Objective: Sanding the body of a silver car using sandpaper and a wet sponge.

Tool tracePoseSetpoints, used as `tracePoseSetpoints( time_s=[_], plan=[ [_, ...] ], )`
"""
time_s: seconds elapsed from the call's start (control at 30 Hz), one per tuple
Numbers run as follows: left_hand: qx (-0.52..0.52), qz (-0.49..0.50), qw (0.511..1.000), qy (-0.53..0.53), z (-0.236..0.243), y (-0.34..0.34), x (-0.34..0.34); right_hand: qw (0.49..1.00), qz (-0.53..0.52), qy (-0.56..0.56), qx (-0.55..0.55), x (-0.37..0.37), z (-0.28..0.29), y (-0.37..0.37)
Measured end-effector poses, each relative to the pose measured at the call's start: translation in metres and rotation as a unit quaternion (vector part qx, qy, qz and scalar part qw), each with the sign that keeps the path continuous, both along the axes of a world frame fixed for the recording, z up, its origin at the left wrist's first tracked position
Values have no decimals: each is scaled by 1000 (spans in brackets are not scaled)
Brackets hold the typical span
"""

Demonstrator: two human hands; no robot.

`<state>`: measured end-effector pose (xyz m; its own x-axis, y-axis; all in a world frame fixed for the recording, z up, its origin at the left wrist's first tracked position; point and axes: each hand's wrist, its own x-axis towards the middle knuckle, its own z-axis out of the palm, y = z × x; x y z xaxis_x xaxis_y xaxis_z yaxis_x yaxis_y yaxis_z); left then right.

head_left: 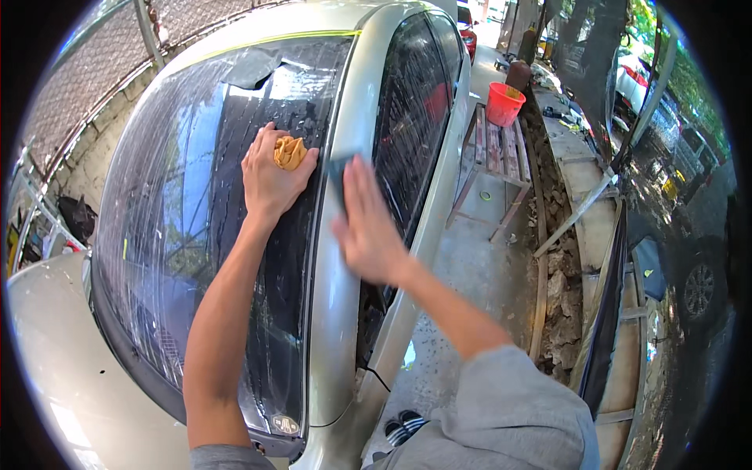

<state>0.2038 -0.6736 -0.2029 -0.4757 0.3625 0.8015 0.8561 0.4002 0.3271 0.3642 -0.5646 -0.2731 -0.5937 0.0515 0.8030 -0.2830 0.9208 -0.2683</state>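
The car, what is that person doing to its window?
A person leans over a silver car and works on its rear window, which is covered in wet streaks. The left hand presses a bunched yellow cloth against the glass near its right edge. The right hand is blurred and lies flat by the car's pillar, against a dark flat tool; I cannot tell what kind. A red bucket stands on a bench beside the car.

Wet windshield (pixel 196 235) open left of both hands. Roof pillar (pixel 341 258) bounds it rightward. Beyond, wooden bench (pixel 497 157) and red bucket (pixel 504 103) crowd walkway.
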Motion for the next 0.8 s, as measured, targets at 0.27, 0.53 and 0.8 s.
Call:
tracePoseSetpoints(
  time_s=[0.27,0.53,0.8],
  plan=[
    [-15,-49,999,-6,-1,21,7,978,-160,-75,-113,-129,115,172],
    [-10,-30,999,-14,5,2,7,997,-42,-45,-54,-66,56,78],
    [-8,-7,1000,-8,2,-5,4,995,-47,-12,-88,-90,49,82]
  ],
)
